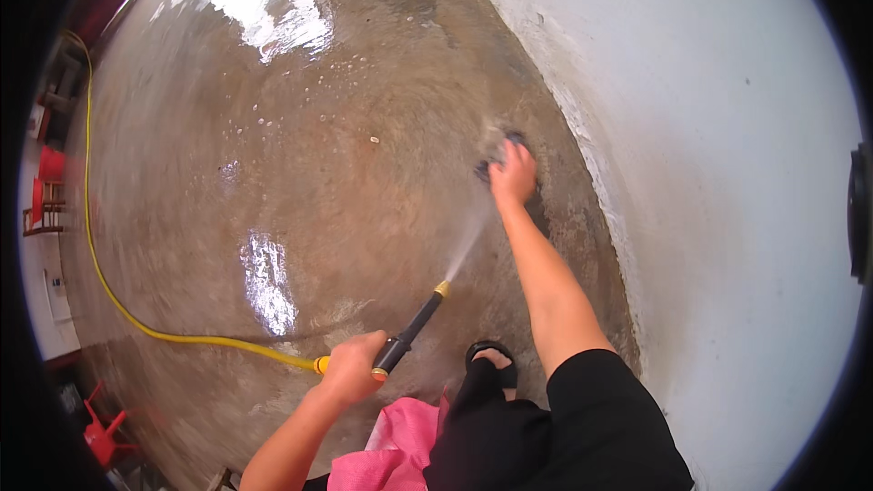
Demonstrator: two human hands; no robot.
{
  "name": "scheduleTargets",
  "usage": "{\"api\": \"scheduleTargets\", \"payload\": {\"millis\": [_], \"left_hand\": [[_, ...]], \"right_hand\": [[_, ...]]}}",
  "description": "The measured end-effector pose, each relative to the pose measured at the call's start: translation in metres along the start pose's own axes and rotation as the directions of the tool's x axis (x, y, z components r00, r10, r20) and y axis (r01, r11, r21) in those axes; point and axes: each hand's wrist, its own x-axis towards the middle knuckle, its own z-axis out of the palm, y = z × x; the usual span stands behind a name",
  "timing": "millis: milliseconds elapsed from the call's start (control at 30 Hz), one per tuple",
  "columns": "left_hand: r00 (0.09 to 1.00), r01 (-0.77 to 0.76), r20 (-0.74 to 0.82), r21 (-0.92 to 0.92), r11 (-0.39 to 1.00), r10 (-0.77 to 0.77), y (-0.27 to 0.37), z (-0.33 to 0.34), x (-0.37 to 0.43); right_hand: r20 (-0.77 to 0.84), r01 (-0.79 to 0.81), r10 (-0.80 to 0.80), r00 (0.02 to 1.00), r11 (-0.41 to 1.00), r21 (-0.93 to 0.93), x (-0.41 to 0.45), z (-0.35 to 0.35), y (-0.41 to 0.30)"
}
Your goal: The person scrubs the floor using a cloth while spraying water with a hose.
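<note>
My left hand (356, 365) grips a black spray gun (412, 331) with a brass nozzle by its handle, where a yellow hose (225, 341) joins it. A jet of water (469, 237) leaves the nozzle towards my right hand (513, 174). That hand is stretched out ahead, low over the wet concrete floor (382, 204), and holds a dark, motion-blurred object (483, 170) that cannot be told exactly; water splashes around it. A pink cloth (402, 429) hangs by my black trousers, and my foot in a black sandal (505, 375) stands on the floor.
A white wall (716, 150) with a rough, stained lower edge rises on the right. The hose runs along the floor's left side. Red chairs (51, 164) and a red plastic stool (102, 440), seemingly tipped over, stand or lie at the far left.
</note>
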Motion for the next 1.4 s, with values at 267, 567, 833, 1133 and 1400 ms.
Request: {"api": "scheduleTargets", "payload": {"millis": [267,567,833,1133,1400], "left_hand": [[0.998,0.014,-0.059,-0.006,1.0,-0.015,0.017,0.014,0.027],[0.941,0.2,-0.254,-0.113,0.973,-0.223,0.008,-0.002,0.033],[0.725,0.359,-0.489,-0.334,0.872,-0.485,-0.102,0.008,-0.059],[0.696,0.417,-0.439,-0.396,0.818,-0.568,-0.104,0.014,-0.127],[0.613,0.422,-0.404,-0.559,0.714,-0.679,-0.142,0.029,-0.2]], "right_hand": [[-0.163,0.03,0.049,0.985,0.894,0.447,0.033,-0.039,0.041],[0.027,0.249,-0.248,0.968,0.956,-0.153,0.045,0.035,-0.046],[0.201,0.284,-0.604,0.771,0.61,0.74,-0.041,0.02,-0.188],[-0.067,0.722,-0.968,-0.242,-0.225,0.654,-0.168,0.012,-0.149],[0.13,0.67,-0.721,0.681,0.685,0.286,0.001,0.091,-0.243]]}}
